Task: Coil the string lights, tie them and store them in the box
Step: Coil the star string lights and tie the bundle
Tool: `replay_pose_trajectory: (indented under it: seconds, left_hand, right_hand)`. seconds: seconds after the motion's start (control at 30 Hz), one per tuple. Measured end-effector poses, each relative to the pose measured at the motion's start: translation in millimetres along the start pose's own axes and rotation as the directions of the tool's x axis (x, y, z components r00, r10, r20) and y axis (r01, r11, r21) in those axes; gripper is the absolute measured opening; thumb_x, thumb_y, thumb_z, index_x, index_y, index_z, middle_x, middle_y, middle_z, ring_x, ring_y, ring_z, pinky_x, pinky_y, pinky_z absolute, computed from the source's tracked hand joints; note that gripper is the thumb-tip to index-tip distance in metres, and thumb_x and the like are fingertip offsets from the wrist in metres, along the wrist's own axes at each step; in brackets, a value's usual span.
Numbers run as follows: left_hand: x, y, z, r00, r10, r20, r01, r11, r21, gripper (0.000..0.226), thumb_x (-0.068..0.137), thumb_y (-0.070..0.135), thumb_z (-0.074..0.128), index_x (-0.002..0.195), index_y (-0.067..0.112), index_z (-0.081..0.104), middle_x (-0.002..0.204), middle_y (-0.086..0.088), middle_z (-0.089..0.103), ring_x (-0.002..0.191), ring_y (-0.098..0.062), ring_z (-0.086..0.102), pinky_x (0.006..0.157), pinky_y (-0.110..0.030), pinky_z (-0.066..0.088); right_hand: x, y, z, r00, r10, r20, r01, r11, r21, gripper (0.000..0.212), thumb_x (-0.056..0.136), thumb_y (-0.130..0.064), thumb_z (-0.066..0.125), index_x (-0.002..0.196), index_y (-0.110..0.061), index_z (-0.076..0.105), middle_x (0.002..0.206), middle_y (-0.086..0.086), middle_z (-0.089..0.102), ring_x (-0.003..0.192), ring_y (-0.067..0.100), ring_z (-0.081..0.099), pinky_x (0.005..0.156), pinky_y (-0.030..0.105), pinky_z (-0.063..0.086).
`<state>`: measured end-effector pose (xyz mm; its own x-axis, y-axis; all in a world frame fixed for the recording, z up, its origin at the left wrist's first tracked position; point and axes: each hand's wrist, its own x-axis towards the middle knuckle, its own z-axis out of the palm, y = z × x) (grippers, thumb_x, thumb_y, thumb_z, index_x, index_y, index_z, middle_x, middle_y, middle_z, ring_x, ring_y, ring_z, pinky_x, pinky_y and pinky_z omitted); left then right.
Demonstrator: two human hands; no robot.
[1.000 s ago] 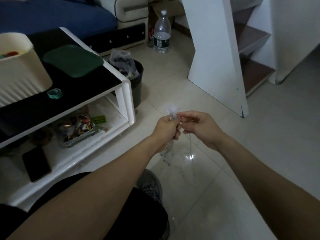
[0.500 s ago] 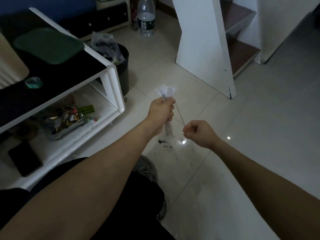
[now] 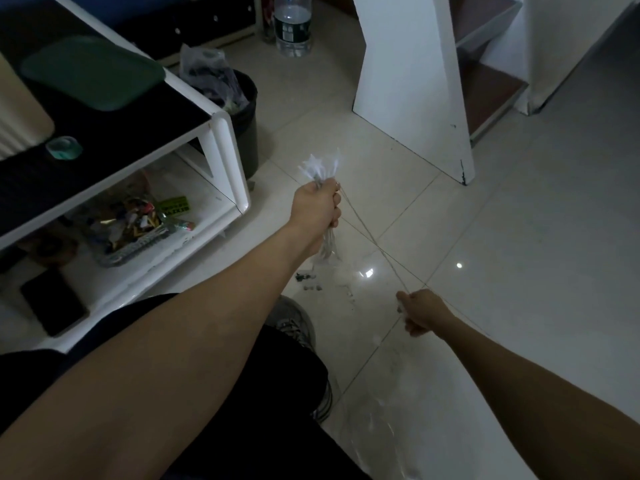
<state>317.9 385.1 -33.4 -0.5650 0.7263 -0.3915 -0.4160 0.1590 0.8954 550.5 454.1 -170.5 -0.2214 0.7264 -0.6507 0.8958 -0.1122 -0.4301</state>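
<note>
Left hand (image 3: pixel 317 209): gripping the string lights (image 3: pixel 320 168) bundle, standing upright at frame centre.
Right hand (image 3: pixel 420 311): pinching the wire (image 3: pixel 367 237), which is running diagonally toward lower right.

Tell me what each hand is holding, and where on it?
The left hand grips the coiled bundle of string lights around its middle. The right hand pinches the loose wire running out from that bundle, pulled taut.

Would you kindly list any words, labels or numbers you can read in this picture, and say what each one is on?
None can be read.
Water bottle: dark label with pale marks, too blurred to read.
Yellow-green tag on the table's lower shelf: dark print, too small and blurred to read.
</note>
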Motion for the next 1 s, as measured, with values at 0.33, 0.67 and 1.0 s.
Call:
replay_pose_trajectory:
  seconds: [0.33, 0.67, 1.0]
  left_hand:
    - [6.1, 2.6, -3.6, 0.996, -0.009, -0.089, 0.006, 1.0, -0.025, 0.018, 0.101, 0.013, 0.045, 0.085, 0.015, 0.052, 0.062, 0.0, 0.041, 0.049, -0.012, 0.034, 0.047, -0.024, 0.031]
    - [7.2, 44.7, -27.8, 0.98, 0.053, -0.19, -0.077, 0.99, -0.121, 0.016, 0.1, 0.013, 0.047, 0.086, 0.014, 0.053, 0.061, 0.0, 0.043, 0.047, -0.012, 0.036, 0.048, -0.026, 0.033]
    - [-2.1, 115.4, -103.6, 0.953, 0.18, -0.244, -0.21, 0.972, -0.104, 0.024, 0.099, 0.014, 0.046, 0.076, 0.017, 0.051, 0.054, 0.004, 0.046, 0.044, -0.012, 0.037, 0.048, -0.027, 0.032]
  right_hand:
    - [9.8, -56.3, -59.6, 1.0, 0.003, 0.013, -0.012, 0.618, 0.786, 0.053, 0.108, -0.042, 0.037, 0.085, 0.0, 0.058, 0.085, 0.017, 0.056, 0.072, 0.026, 0.056, 0.081, 0.043, 0.058]
    - [1.3, -172.8, -143.9, 0.877, -0.331, -0.349, 0.474, 0.717, 0.51, 0.044, 0.093, -0.038, 0.056, 0.107, 0.001, 0.071, 0.087, 0.005, 0.065, 0.073, 0.012, 0.055, 0.074, 0.031, 0.044]
    - [-41.1, -304.9, -156.1, 0.747, -0.6, -0.287, 0.665, 0.657, 0.357, 0.025, 0.081, -0.045, 0.069, 0.089, -0.021, 0.07, 0.085, -0.002, 0.06, 0.075, 0.012, 0.054, 0.08, 0.029, 0.045]
